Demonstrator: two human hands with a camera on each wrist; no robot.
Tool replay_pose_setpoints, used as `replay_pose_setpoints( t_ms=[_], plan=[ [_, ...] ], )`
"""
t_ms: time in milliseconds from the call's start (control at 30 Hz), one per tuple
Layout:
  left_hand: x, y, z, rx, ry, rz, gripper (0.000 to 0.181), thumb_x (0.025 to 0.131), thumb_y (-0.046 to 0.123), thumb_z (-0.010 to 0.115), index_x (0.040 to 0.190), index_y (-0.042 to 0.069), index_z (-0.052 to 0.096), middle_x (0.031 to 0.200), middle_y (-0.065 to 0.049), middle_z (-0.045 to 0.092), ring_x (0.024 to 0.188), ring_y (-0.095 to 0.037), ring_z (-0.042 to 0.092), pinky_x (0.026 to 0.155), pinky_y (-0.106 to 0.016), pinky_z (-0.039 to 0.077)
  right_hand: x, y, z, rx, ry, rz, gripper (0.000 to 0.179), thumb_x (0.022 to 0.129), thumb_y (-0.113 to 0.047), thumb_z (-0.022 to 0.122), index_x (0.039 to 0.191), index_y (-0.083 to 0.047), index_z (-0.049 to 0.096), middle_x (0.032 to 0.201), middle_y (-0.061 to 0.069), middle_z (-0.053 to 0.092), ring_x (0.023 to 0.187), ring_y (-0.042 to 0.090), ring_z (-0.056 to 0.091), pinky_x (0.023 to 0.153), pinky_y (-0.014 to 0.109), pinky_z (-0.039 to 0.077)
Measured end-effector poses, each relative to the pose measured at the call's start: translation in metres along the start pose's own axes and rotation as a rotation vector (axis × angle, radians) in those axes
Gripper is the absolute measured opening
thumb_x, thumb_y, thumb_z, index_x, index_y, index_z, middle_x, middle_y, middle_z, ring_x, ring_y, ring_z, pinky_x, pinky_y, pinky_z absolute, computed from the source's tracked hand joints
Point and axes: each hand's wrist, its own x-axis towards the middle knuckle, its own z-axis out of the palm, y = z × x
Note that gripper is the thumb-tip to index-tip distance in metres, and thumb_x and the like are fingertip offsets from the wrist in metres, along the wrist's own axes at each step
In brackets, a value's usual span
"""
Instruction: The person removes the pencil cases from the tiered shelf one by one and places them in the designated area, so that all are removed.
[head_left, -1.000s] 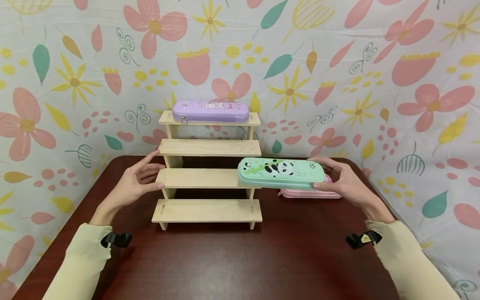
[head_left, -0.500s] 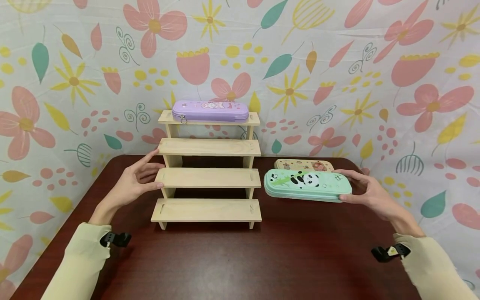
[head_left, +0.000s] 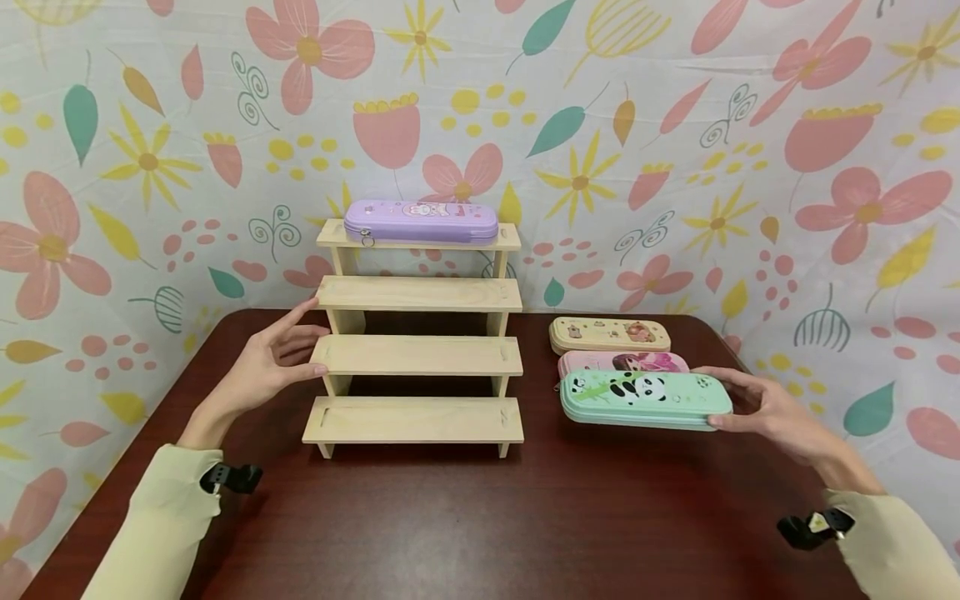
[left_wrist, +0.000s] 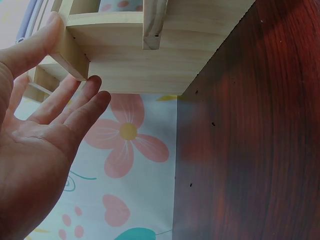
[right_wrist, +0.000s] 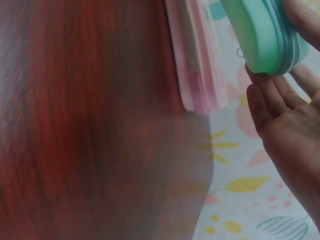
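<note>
My right hand [head_left: 783, 421] pinches the right end of a mint-green pencil case [head_left: 645, 398] with a panda print. In the right wrist view this green case is held above the table level, thumb on one side and fingers on the other. A pale wooden four-step display rack [head_left: 412, 418] stands on the table. My left hand [head_left: 258, 367] touches its left side: the index fingertip is at the second step from the top, the thumb at the step below. In the left wrist view those fingers [left_wrist: 75, 107] are mostly straight. A purple pencil case [head_left: 422, 222] lies on the top step.
A cream pencil case [head_left: 609, 334] and a pink pencil case [head_left: 626, 361] lie on the dark red-brown table [head_left: 465, 525], right of the rack. The green case partly covers the pink one in the head view. A floral cloth [head_left: 660, 125] hangs behind.
My right hand has carried the green pencil case from in front of the rack's right end rightward and toward me. The cream and pink cases have come into view. My left hand stays put.
</note>
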Motion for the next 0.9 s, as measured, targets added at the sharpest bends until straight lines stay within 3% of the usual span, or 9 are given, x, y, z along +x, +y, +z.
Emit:
replay_pose_setpoints(
  t_ms=[600,767,900],
  plan=[
    [0.000,-0.001,0.000,0.012,-0.002,-0.012,0.095,0.092,-0.001,0.081,0.169,0.022,0.029,0.141,-0.030,0.058,0.132,-0.021,0.059,0.104,-0.022,0.049,-0.009,0.028,-0.001,0.025,-0.042,0.085,0.063,0.097,0.006,0.070,0.154,0.002,0.046,0.125,0.006,0.070,0.107,0.012,0.065,0.083,0.025,0.057],
    [0.000,0.000,0.000,0.014,-0.004,-0.012,0.096,0.093,-0.001,0.080,0.169,0.022,0.028,0.142,-0.032,0.057,0.135,-0.034,0.057,0.105,-0.023,0.049,-0.008,0.031,-0.002,-0.024,-0.035,0.110,0.064,0.096,0.002,0.073,0.155,0.001,0.046,0.129,0.005,0.067,0.110,0.010,0.062,0.087,0.021,0.053],
    [0.000,0.000,0.000,0.016,-0.004,-0.012,0.095,0.093,-0.001,0.080,0.169,0.022,0.028,0.142,-0.031,0.057,0.135,-0.036,0.056,0.104,-0.022,0.049,-0.006,0.033,-0.004,-0.075,-0.033,0.120,0.066,0.095,-0.003,0.076,0.155,-0.001,0.048,0.135,0.003,0.063,0.115,0.007,0.057,0.090,0.018,0.047]
  ],
)
